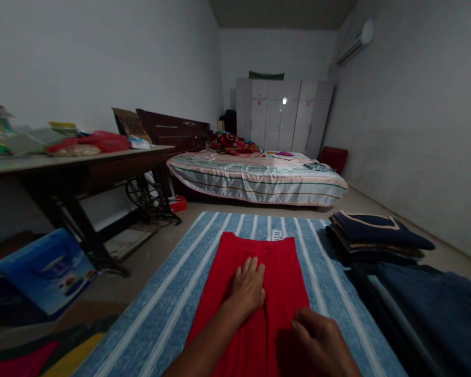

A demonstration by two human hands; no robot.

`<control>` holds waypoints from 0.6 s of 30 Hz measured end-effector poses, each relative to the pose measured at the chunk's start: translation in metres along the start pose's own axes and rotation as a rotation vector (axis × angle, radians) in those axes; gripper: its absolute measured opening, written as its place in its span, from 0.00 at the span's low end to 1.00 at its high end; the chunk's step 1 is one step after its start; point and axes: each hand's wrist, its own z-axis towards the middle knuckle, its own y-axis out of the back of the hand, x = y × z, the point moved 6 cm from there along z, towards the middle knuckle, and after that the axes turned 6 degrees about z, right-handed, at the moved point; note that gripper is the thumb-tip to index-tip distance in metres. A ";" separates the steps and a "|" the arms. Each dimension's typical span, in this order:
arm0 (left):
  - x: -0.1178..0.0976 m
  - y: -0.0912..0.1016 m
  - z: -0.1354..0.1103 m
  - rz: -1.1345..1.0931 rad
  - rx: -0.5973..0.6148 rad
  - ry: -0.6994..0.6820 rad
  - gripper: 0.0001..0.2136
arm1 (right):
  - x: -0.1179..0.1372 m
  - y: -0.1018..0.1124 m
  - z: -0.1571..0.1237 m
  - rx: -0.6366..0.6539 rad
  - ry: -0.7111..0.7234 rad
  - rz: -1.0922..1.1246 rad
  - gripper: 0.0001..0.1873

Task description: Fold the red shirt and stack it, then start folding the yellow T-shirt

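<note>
Curling loosely toward the thumb, nearest: right hand (324,337), at the right-hand leg of red trousers (286,283). Impossible to tell whether pinching cloth or merely held just above.

Pressing palm down, slightly farther off: left hand (249,288), fingers extended and only a little parted, gripping nothing. Placed flat on the upper front of the same trousers, probably to keep the fabric smooth and steady.

Laid out beneath both hands, waist end pointing away: the red trousers. Spread below, reaching out on either side of the grip: blue striped cloth (172,303), likely serving as a clean, level surface.

Set right of the right hand: folded jeans (435,303). Stacked just beyond those: folded dark clothes (377,230), seemingly piled at the edge to leave the middle free.

Left of the left hand, well apart: blue box (51,267). Farther out on that side: sewing table (121,155), bearing a red bag (105,140).

Straight ahead, far beyond the grip: bed (259,180), covered in striped bedding. Farthest, behind: pale wardrobe (272,118).
</note>
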 end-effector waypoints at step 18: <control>0.023 -0.022 0.023 0.040 -0.120 0.031 0.13 | 0.026 -0.070 0.050 -0.173 0.454 -0.548 0.03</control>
